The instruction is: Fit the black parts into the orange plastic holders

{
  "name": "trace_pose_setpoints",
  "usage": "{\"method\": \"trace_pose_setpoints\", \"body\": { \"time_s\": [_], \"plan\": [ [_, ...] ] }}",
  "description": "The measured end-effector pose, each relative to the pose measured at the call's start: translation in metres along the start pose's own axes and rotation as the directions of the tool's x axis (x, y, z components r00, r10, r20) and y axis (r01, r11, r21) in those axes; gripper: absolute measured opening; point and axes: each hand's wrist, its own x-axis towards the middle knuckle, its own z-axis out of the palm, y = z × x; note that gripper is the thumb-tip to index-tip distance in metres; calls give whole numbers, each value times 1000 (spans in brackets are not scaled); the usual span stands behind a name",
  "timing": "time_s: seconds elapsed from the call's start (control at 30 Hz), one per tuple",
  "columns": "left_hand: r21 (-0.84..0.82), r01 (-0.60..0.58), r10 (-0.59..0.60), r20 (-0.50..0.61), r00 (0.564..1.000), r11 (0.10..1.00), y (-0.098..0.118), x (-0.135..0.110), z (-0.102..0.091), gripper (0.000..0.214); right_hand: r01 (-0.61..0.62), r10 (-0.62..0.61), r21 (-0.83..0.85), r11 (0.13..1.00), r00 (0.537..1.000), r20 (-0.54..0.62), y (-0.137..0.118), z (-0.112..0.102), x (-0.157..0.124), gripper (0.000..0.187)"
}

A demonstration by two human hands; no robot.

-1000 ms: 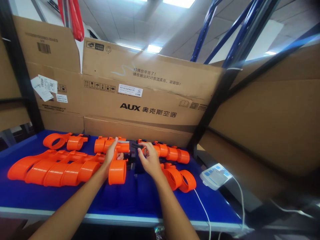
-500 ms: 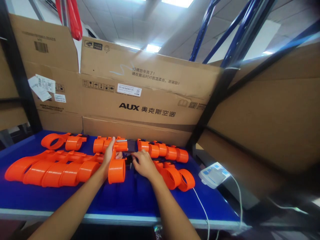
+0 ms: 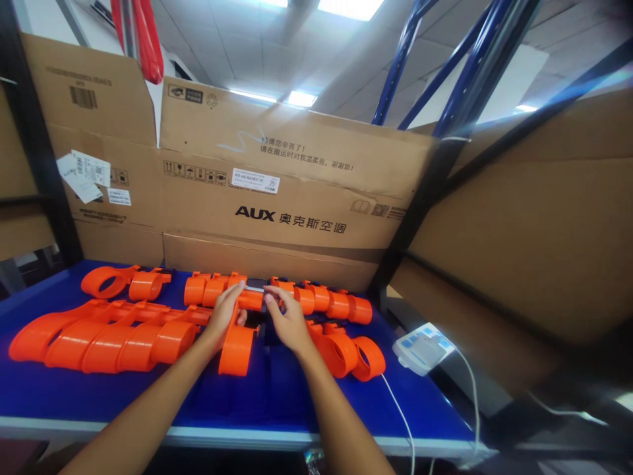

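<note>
My left hand is closed around an orange plastic ring holder, whose wide ring hangs below the fingers. At its upper end are a short orange cylinder and a thin silvery strip. My right hand has thumb and forefinger together at the right end of this same piece. What small part lies between those fingertips is hidden. A dark box-like part shows just behind the strip. Similar orange holders stand in a row behind my left hand.
More orange ring holders line the blue table at left, with others at right. A white device with a cable sits at the right edge. A cardboard panel stands behind, beside a dark metal post.
My left hand has moved slightly right with the orange holder. My right hand has turned and risen a little, its thumb and forefinger now at the holder's upper right end.
</note>
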Motion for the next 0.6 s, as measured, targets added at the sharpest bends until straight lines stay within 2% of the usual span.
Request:
{"method": "trace_pose_setpoints", "body": {
  "time_s": [0.1,0.23,0.6],
  "plan": [
    [113,-80,78,19,997,990,-4,-8,8,46,-57,57,99,993,998,6,-4,3,0,30],
    [147,-108,99,66,993,983,-4,-14,13,44,-90,91,155,984,996,1,-6,5,0,29],
    [103,-112,110,27,994,988,-1,-14,16,35,-13,23,105,994,996,-91,-9,-1,4,20]
  ]
}}
